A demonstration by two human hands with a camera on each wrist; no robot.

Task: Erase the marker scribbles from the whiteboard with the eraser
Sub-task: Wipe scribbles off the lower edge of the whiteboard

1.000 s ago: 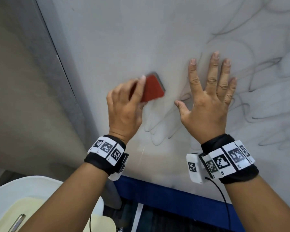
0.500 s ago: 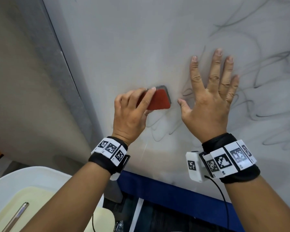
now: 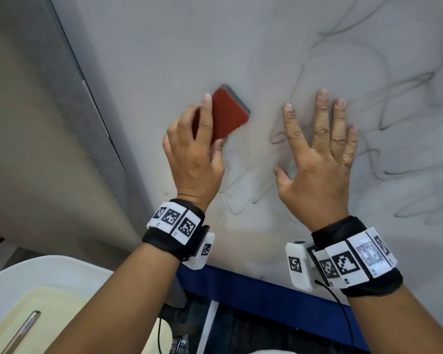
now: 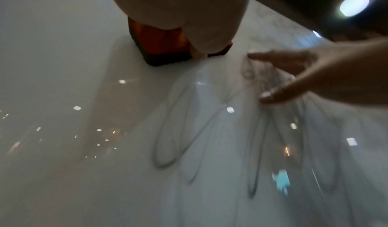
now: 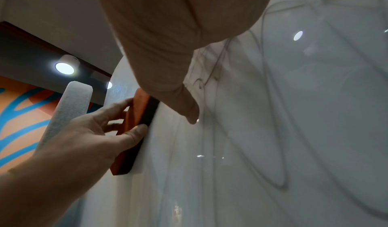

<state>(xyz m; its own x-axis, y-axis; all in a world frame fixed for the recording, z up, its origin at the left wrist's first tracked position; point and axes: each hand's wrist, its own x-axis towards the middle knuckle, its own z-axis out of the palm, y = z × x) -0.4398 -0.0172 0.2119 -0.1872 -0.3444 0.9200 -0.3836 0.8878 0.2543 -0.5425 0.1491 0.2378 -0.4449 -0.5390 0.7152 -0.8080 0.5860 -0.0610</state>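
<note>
A red eraser (image 3: 229,114) with a dark felt face is pressed flat against the whiteboard (image 3: 189,42). My left hand (image 3: 197,149) grips it by its edges, thumb below and fingers along its left side; the right wrist view shows the eraser (image 5: 136,131) edge-on against the board. My right hand (image 3: 317,154) lies flat on the board to the eraser's right, fingers spread and straight. Grey marker scribbles (image 3: 394,111) cover the board around and right of that hand, with faint loops (image 4: 168,131) below the eraser (image 4: 163,48).
The board's grey frame (image 3: 92,111) runs diagonally at the left, a beige wall beyond it. A blue ledge (image 3: 253,292) runs under the board. A white basin (image 3: 23,277) with a metal rod sits at the lower left. A cable hangs from my right wristband.
The left hand has slid the eraser up and to the left, away from the right hand's thumb, after dipping lower half a second ago. The right hand has stayed flat on the board.
</note>
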